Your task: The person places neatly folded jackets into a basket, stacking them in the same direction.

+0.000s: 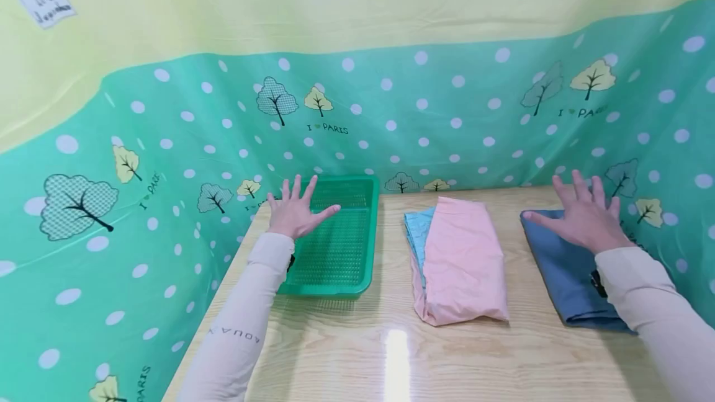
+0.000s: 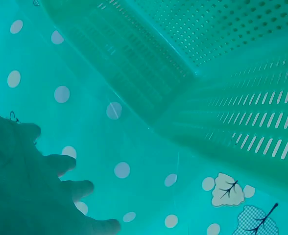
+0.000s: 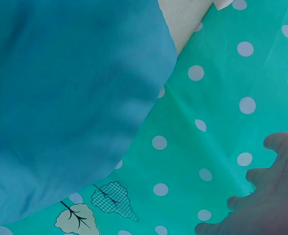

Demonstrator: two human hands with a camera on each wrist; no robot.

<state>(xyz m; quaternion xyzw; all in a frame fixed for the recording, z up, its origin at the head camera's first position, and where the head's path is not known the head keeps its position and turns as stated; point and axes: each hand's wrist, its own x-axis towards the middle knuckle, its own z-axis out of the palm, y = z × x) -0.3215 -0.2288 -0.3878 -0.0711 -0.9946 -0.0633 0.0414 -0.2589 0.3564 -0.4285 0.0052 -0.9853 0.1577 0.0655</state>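
Note:
My left hand is held over the left part of a green plastic basket, fingers spread and holding nothing. In the left wrist view its fingers stretch beside the basket's perforated wall. My right hand, also spread with nothing in it, is above a folded dark blue cloth at the right. The right wrist view shows that blue cloth large, with the hand at the lower right. Between the hands lies a folded pink cloth, partly covering a light blue cloth.
A wooden table carries the basket and cloths. Green and yellow curtain fabric with dots and printed trees rises behind the table and along both sides. A bright light reflection shows on the table's near part.

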